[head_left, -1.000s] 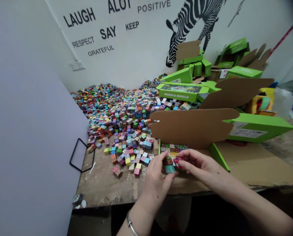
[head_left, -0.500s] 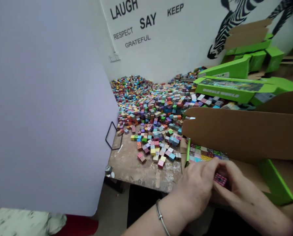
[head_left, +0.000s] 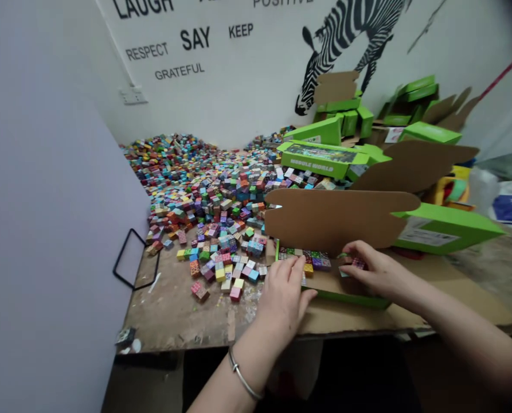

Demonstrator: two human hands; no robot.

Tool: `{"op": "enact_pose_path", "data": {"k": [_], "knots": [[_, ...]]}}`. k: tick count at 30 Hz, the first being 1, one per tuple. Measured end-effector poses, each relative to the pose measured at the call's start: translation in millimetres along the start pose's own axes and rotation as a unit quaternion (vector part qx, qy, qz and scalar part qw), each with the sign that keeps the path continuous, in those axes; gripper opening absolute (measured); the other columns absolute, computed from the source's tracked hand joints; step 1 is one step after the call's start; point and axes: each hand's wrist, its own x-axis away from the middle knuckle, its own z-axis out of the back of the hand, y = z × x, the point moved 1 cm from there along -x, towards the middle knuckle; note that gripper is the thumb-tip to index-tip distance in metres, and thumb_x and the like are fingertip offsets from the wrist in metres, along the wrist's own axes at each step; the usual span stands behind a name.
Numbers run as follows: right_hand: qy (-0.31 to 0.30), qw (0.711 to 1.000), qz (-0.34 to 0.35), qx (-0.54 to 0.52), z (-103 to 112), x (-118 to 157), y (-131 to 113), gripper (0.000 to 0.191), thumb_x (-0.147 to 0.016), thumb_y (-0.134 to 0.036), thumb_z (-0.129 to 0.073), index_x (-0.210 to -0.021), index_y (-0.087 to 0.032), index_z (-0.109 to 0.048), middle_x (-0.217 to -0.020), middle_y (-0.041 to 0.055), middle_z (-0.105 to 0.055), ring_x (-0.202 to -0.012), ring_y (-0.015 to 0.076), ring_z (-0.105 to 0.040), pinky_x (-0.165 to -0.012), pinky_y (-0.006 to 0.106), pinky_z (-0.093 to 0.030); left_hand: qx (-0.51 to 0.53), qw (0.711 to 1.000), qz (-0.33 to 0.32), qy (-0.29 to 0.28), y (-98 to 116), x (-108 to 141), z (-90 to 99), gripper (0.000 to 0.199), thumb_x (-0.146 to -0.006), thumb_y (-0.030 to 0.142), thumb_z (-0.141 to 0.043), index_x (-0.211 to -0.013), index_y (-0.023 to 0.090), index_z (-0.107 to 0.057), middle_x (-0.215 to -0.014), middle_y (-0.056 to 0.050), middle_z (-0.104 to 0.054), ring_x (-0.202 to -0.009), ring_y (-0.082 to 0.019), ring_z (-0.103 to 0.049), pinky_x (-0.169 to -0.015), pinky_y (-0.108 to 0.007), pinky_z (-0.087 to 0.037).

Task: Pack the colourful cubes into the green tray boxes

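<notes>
An open cardboard box (head_left: 342,221) with green edges lies at the table's front, its brown flap raised. Rows of small patterned blocks (head_left: 321,260) fill its left part. My left hand (head_left: 285,292), with a silver bangle at the wrist, rests over the box's left front edge and the blocks there, fingers spread. Inside the box's right part, my right hand (head_left: 361,267) pinches small patterned blocks (head_left: 358,263) between thumb and fingers.
Loose colourful blocks (head_left: 212,195) are heaped along the wall and spread across the table (head_left: 174,315). Green boxes (head_left: 311,159) are piled behind the open one. A pale panel (head_left: 45,229) stands at the left, beside a black wire frame (head_left: 126,258). Another green box (head_left: 449,228) lies right.
The view has swung to the right. My hands, close together before, are now apart: the left lies on the box's left edge, the right is farther into the box with blocks.
</notes>
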Motion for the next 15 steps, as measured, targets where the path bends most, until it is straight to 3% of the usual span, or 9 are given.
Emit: {"op": "enact_pose_path", "data": {"k": [3,7,11,15], "knots": [[-0.036,0.995,-0.009,0.091,-1,-13,7,0.013,-0.075,-0.023,-0.053,-0.088,-0.021,-0.053,-0.076,0.0026,-0.064,-0.07,0.0183,-0.059,-0.066,0.03,-0.047,-0.063,0.995,-0.031,-0.073,-1,-11,-10.3,0.058,-0.087,0.043,-0.057,-0.134,0.013,-0.041,-0.137,-0.014,-0.047,-0.13,-0.029,-0.038,-0.109,-0.047,-0.034],[-0.042,0.99,-0.014,0.137,-5,-23,7,0.01,-0.079,-0.02,-0.052,-0.088,-0.018,-0.054,-0.079,0.0052,-0.066,-0.071,0.0176,-0.061,-0.065,0.027,-0.047,-0.105,0.978,-0.059,-0.171,8,-35,-16.9,0.072,-0.087,0.063,-0.04,-0.135,0.01,-0.042,-0.144,-0.013,-0.04,-0.136,-0.03,-0.029,-0.114,-0.044,-0.024],[-0.057,0.986,-0.03,0.153,-4,-28,7,0.012,-0.082,-0.022,-0.053,-0.091,-0.016,-0.059,-0.083,0.0059,-0.069,-0.07,0.0163,-0.062,-0.061,0.024,-0.047,-0.101,0.955,-0.055,-0.273,11,-53,-19.2,0.084,-0.086,0.071,-0.026,-0.142,0.01,-0.032,-0.15,-0.01,-0.03,-0.14,-0.031,-0.019,-0.116,-0.045,-0.017],[-0.063,0.982,-0.031,0.174,-6,-30,9,0.016,-0.086,-0.025,-0.053,-0.095,-0.018,-0.064,-0.093,0.0055,-0.069,-0.082,0.0174,-0.062,-0.075,0.025,-0.048,-0.101,0.945,-0.036,-0.309,10,-57,-23.2,0.089,-0.084,0.073,-0.022,-0.145,0.009,-0.024,-0.152,-0.011,-0.025,-0.141,-0.032,-0.015,-0.116,-0.046,-0.014]]}}
